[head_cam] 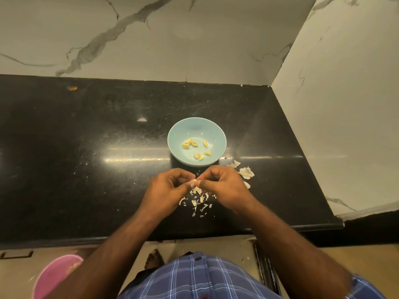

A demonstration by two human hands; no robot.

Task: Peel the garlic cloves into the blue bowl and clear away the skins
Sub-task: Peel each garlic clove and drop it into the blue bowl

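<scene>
The light blue bowl (216,134) stands mid-counter with several yellowish peeled garlic cloves (190,143) inside. Just in front of it, my left hand (167,186) and my right hand (222,183) meet fingertip to fingertip and pinch one small garlic clove (195,180) between them; most of the clove is hidden by the fingers. Pale garlic skins (199,199) lie scattered on the black counter below my hands. Larger skin pieces (246,172) lie right of my right hand, near the bowl.
The black granite counter (86,158) runs left and ends at a marble wall (334,104) on the right. A pink bin (55,275) sits on the floor at lower left, below the counter's front edge.
</scene>
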